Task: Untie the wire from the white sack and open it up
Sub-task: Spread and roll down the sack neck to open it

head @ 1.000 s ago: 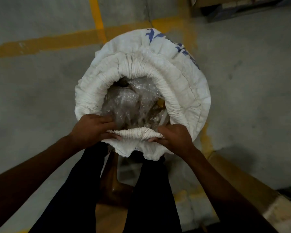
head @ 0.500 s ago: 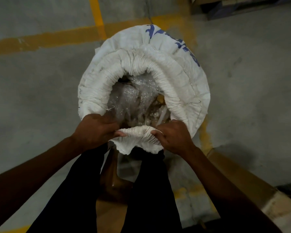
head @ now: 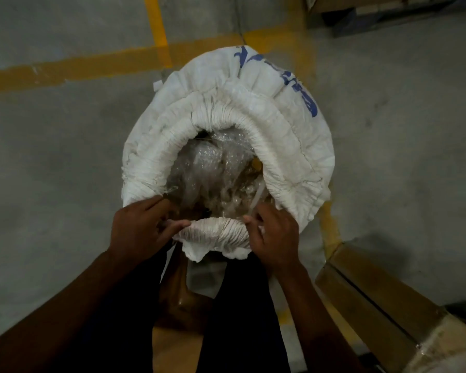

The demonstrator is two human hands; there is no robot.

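Head view: white sack (head: 288, 135) stands upright on the concrete floor (head: 65, 157), mouth open, top fabric rolled down into a thick collar. Left hand (head: 140, 227) and right hand (head: 276, 234) both clamp the near section of the rolled rim (head: 215, 230), one at each end, thumbs on top, fingers wrapped under. Between the two grips the rim is bunched and pleated; a loose flap hangs below it.

Beyond the grips, inside the mouth: crumpled clear plastic wrap (head: 213, 168), plus something yellow (head: 256, 165) against the far-right inner wall, too small to identify.

Room: bare floor left of the left grip and past the far rim. Cardboard box (head: 382, 305) sits near, behind and right of the right grip. Yellow floor lines (head: 92, 63) lie beyond the sack.

No wire made out. Blue print (head: 296, 82) on the far side of the sack is illegible. Sack base hidden; dark trouser legs (head: 234, 313) cover the floor under the grips.
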